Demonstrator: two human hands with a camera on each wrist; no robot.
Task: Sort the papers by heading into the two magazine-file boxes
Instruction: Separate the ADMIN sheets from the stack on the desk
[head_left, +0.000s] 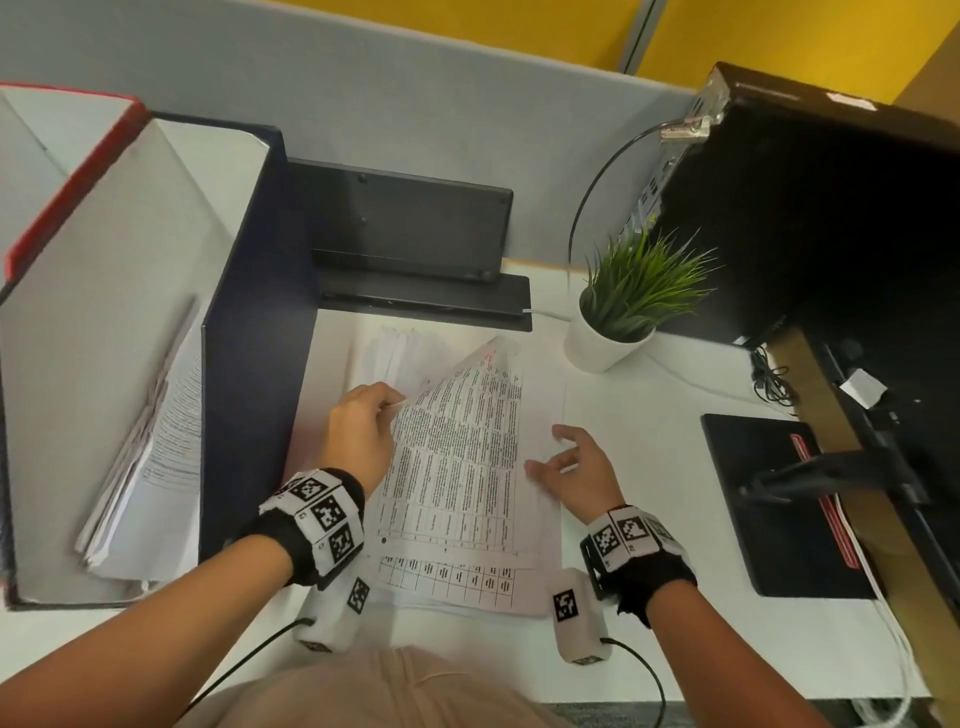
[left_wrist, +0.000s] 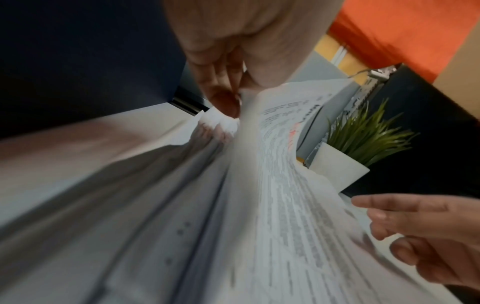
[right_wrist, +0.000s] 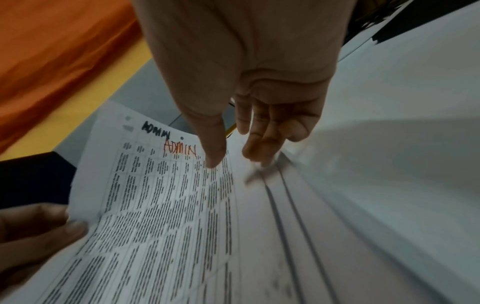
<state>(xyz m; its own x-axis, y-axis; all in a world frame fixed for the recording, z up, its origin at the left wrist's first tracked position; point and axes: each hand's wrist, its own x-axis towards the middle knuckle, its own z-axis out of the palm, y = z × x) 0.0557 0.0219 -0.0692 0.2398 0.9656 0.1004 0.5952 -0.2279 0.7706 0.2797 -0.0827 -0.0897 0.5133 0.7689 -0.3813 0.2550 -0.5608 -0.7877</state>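
Left hand (head_left: 362, 431) pinches the left edge of the top sheet (head_left: 457, 457) between thumb and fingers; that edge is lifted off the paper stack (head_left: 441, 582) and the sheet bows upward. Thin white printed paper, dense black tabular text, rectangular. Its long axis runs 6 to 12 o'clock across the desk (head_left: 649, 467), heading end toward 12. The right wrist view reads "ADMIN" handwritten in black and again in red at that end.

Right hand (head_left: 576, 467) holds nothing: fingers relaxed and spread, hovering at the sheet's right edge, at 3 o'clock from the left hand.

The stack lies flat at desk centre. At 9 o'clock stands the navy magazine-file box (head_left: 249, 338), rigid card, already containing papers; further left, the red-edged box (head_left: 67, 192). A potted plant (head_left: 631, 306) in a smooth white pot stands at 1 o'clock.
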